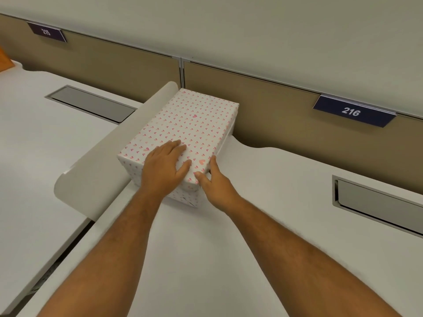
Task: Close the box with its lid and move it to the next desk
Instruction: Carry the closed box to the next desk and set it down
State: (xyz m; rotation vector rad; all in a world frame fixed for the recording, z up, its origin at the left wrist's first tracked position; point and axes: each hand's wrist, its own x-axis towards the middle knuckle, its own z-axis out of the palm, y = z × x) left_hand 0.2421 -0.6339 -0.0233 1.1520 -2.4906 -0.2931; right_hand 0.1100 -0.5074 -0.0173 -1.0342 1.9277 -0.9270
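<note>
A white box [191, 121] with small pink hearts stands on the right desk [263, 213], pushed up against the low white divider. Its lid [196, 110] lies on top of it, covering the whole box. My left hand [163, 168] rests flat on the near end of the lid, fingers spread, thumb on the near edge. At the lid's near right corner is my right hand [215, 184], thumb on the corner and forefinger along the right side. Most of the box's right side is hidden.
A rounded white divider [100, 168] separates the right desk from the left desk [34, 138]. Each desk has a grey cable hatch [91, 102] [377, 202]. Tan partition panels [263, 104] with signs 215 [47, 32] and 216 [351, 112] run behind. An orange object [4, 61] shows at far left.
</note>
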